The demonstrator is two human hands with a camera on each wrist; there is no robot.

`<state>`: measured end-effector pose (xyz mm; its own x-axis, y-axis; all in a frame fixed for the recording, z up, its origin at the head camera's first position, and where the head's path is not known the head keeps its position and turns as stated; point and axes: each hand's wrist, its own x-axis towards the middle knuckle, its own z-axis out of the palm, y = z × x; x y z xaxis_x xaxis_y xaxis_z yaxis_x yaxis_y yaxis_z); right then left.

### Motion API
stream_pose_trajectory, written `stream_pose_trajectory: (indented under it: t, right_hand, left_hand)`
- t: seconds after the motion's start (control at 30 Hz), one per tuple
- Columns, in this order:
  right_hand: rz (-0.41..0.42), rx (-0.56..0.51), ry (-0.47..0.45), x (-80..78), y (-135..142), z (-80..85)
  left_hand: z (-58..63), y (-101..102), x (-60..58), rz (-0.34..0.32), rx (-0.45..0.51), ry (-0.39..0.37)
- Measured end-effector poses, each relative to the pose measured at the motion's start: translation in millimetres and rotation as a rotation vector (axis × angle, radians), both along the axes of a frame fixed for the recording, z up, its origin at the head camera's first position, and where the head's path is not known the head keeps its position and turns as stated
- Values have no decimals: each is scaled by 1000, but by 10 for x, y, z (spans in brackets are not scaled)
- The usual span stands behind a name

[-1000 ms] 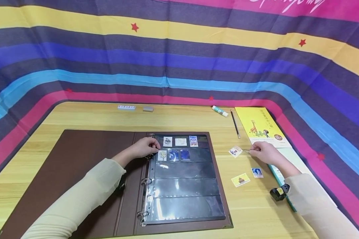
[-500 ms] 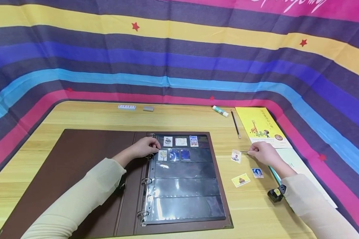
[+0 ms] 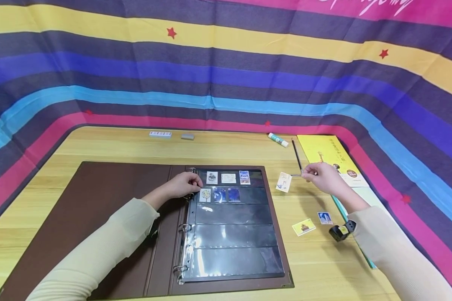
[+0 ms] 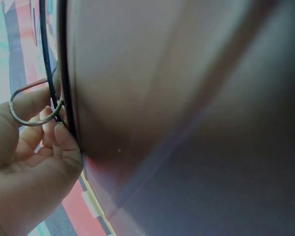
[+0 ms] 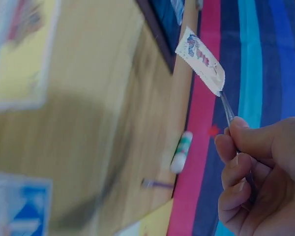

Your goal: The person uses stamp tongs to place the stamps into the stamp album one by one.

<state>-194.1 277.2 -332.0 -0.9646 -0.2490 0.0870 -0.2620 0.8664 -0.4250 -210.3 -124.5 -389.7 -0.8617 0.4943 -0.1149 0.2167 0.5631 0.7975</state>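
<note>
Above the table, just right of the open album (image 3: 120,192), your right hand (image 3: 325,177) pinches a pair of tweezers (image 5: 226,105) between thumb and fingers. Their tips grip a pale stamp (image 3: 283,182) by its edge, tilted and clear of the wood. Your left hand (image 3: 178,186) is at the top inner corner of the album's black page (image 3: 233,215), thumb and fingers pinching its edge beside a metal ring (image 4: 32,124); that ring partly covers the grip, so exactly how much they hold is hard to say. Six stamps fill part of the page's top two rows. Nearer you, a yellow stamp (image 3: 304,227) and a blue stamp (image 3: 324,218) lie on the table.
</note>
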Motion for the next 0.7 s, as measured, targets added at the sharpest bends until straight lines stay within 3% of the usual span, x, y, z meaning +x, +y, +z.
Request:
stream_pose_trajectory:
  t: [0.3, 0.7]
  right_hand:
    - [102, -22, 55, -257, -544, -36]
    - [120, 48, 47, -467, -901, -191]
  left_hand:
    - [-24, -3, -8, -2, 9, 2]
    - [-11, 1, 0, -4, 4, 6]
